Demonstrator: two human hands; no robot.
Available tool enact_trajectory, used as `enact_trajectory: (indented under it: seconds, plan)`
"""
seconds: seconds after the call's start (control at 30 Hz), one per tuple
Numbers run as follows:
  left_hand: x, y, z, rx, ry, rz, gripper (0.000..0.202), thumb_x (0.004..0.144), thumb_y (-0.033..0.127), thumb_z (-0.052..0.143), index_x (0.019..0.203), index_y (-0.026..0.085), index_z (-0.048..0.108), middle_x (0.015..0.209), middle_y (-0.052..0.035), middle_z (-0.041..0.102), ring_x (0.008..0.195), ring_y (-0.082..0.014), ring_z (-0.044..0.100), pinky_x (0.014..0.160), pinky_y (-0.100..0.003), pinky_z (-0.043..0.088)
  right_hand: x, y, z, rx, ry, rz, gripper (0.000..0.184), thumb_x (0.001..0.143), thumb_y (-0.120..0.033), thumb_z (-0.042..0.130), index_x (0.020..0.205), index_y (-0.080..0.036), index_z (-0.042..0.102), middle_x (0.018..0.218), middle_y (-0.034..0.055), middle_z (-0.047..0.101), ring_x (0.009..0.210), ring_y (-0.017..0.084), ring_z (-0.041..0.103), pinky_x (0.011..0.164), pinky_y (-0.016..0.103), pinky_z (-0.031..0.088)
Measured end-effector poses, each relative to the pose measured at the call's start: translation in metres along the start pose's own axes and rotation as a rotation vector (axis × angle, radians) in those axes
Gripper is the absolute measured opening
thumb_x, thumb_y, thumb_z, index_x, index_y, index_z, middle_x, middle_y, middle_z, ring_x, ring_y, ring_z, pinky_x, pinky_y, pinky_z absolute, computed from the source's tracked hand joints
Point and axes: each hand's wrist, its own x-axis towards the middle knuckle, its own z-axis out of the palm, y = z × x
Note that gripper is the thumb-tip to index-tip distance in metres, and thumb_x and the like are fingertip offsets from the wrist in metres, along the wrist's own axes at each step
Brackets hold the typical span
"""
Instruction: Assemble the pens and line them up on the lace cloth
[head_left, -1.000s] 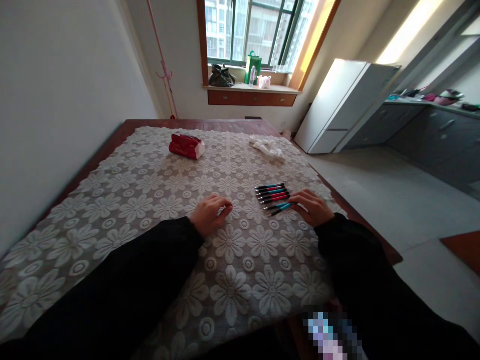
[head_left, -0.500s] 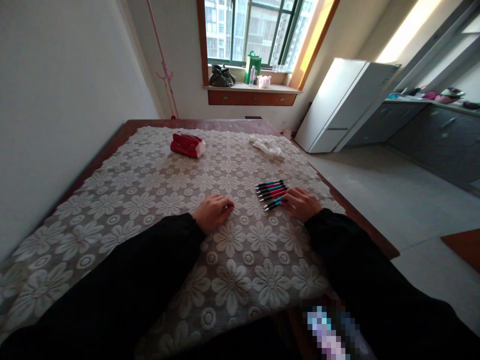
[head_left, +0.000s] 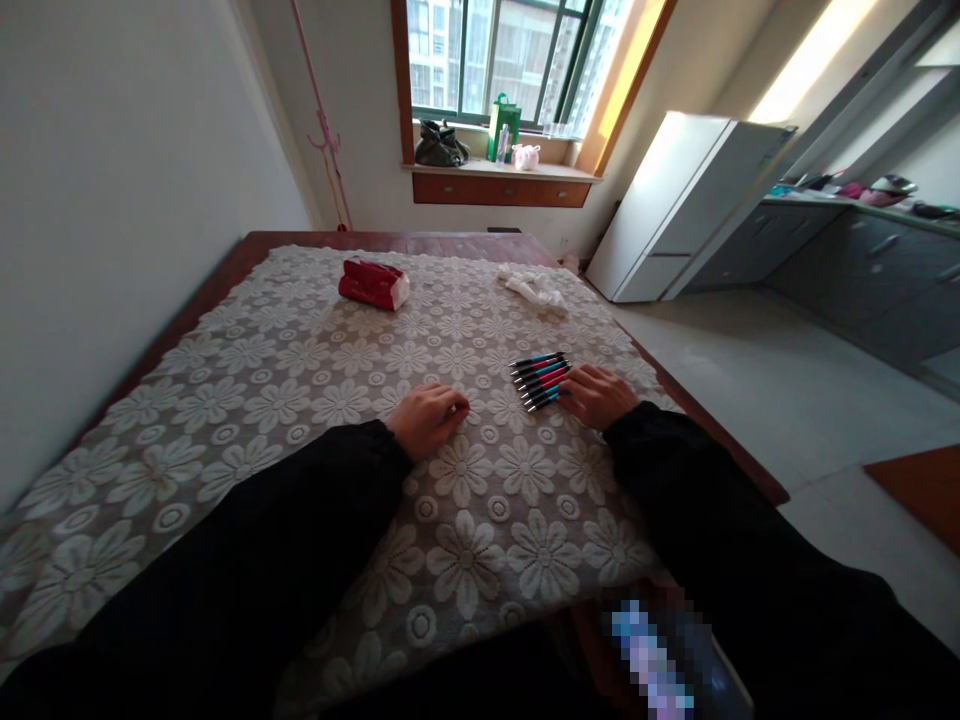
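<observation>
Several pens [head_left: 538, 375] with blue or red barrels and black grips lie side by side on the flowered tablecloth [head_left: 461, 557], silver tips pointing left. My right hand [head_left: 598, 395] is at their right ends, fingers closed on the nearest blue pen [head_left: 543, 399], whose rear end is hidden under the fingertips. That pen lies close along the row. Left of the pens, my left hand [head_left: 429, 418] rests on the cloth with fingers curled in and thumb near the index finger; nothing shows in it.
A red soft pack [head_left: 373, 284] lies toward the far left of the table, and a crumpled white plastic bag [head_left: 534, 291] toward the far right. The wooden table edge [head_left: 720, 450] runs along the right. Beyond stands a white fridge [head_left: 660, 205].
My right hand has moved the nearest blue pen away from me, up against the row, where it had lain slightly apart and at an angle. My left hand has stayed in place.
</observation>
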Motion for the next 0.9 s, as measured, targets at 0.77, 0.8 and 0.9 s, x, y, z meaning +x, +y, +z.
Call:
enact_trajectory:
  seconds: [0.77,0.8,0.9]
  plan:
    - [0.0,0.001,0.0,0.018,-0.004,-0.009,0.017,0.1,0.029,0.054,0.097,0.02,0.069,0.093,-0.0042,0.073,0.09,-0.0212,0.064,0.085,-0.036,0.05,0.031,0.011,0.039,0.052,-0.382,0.159,0.077,0.09,-0.022,0.038,0.164,-0.012,0.019,0.169,0.0108,0.021,0.156,0.031,0.021,0.125,0.055,0.026]
    - [0.0,0.001,0.0,0.018,-0.004,-0.006,0.017,0.1,0.029,0.054,0.097,0.02,0.069,0.093,-0.0041,0.073,0.089,-0.0211,0.063,0.085,-0.036,0.05,0.032,0.011,0.041,0.053,-0.381,0.173,0.076,0.091,-0.023,0.037,0.164,-0.012,0.018,0.168,0.0109,0.021,0.156,0.031,0.021,0.125,0.054,0.027]
    - [0.0,0.001,0.0,0.015,-0.004,-0.003,0.017,0.1,0.029,0.054,0.097,0.02,0.068,0.093,-0.0041,0.073,0.089,-0.0208,0.063,0.084,-0.036,0.049,0.037,0.009,0.043,0.057,-0.402,0.229,0.076,0.094,-0.026,0.038,0.164,-0.013,0.015,0.169,0.0103,0.018,0.157,0.03,0.019,0.126,0.052,0.025]
